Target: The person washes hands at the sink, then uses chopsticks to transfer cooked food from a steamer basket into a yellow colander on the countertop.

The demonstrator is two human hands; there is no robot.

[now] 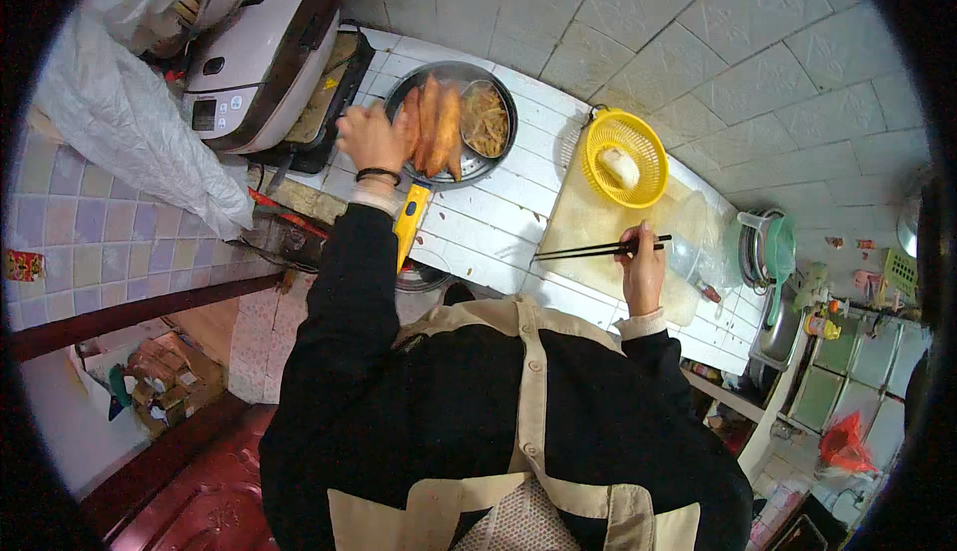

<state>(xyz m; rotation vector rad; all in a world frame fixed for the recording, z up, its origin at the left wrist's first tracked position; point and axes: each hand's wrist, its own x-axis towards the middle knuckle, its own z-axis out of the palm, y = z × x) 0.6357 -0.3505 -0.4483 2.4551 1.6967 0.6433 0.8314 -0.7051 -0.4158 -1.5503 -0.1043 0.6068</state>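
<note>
Left hand (371,137) is reaching over the left rim of the pan (469,167), fingers bending beside long orange roots (429,127) that are lying inside it; whether it is gripping one, I cannot tell. Right of the pan, the right hand (643,267) is clasping black chopsticks (588,250). The roots (probably cooked) are looking soft and fairly heavy, calling for gentle support around the middle.

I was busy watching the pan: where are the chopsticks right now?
In the head view, the black chopsticks are right of centre, held in the right hand over the pale cutting board, on the person's side of the yellow basket.
</note>
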